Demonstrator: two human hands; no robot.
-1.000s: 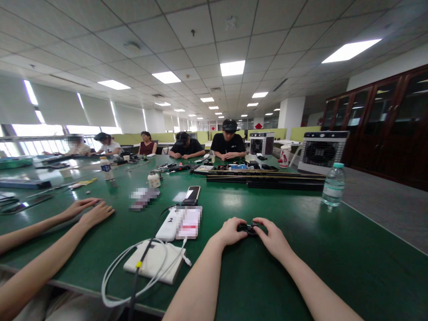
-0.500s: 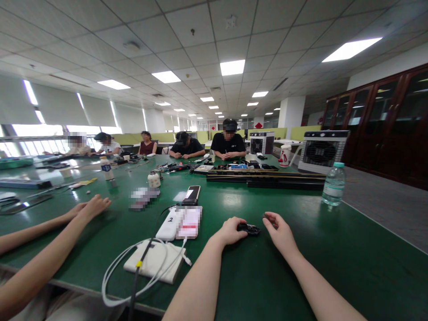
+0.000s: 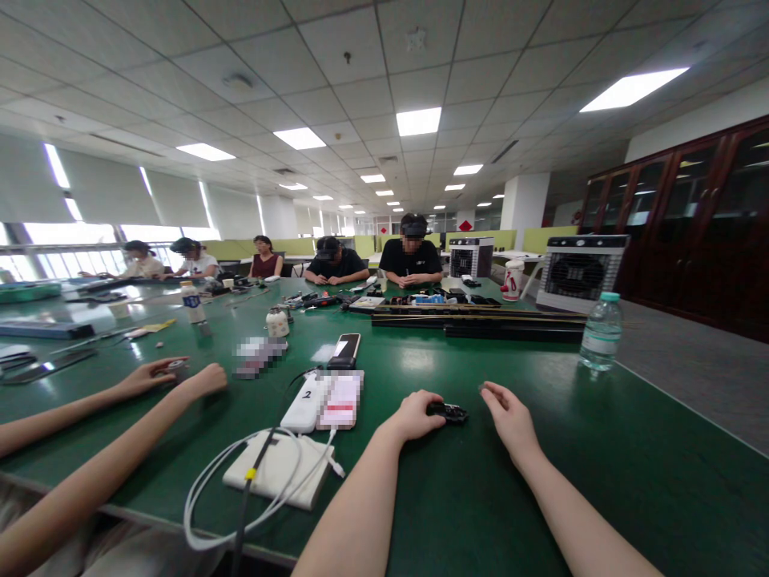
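Observation:
A small black device with an exposed, detailed top [image 3: 452, 413] rests low over the green table [image 3: 481, 481]. My left hand [image 3: 416, 414] grips its left end between thumb and fingers. To the right, and apart from the device, is my right hand [image 3: 508, 415], its thumb and forefinger pinched together. A tiny dark piece [image 3: 482, 389] shows at those fingertips, too small to name. What kind of device lies in my left hand is not clear at this size.
A water bottle [image 3: 601, 332] stands to the right. Left of my arms are a white power bank [image 3: 301, 401], a white cable [image 3: 191, 489] and a white pad [image 3: 240, 473]. A co-worker's hands [image 3: 201, 382] hold a small round object. Black bars [image 3: 510, 327] lie farther back.
My right hand has shifted slightly right, away from the black device. My left hand stays in place. The co-worker's hands at left have moved apart, revealing a small object.

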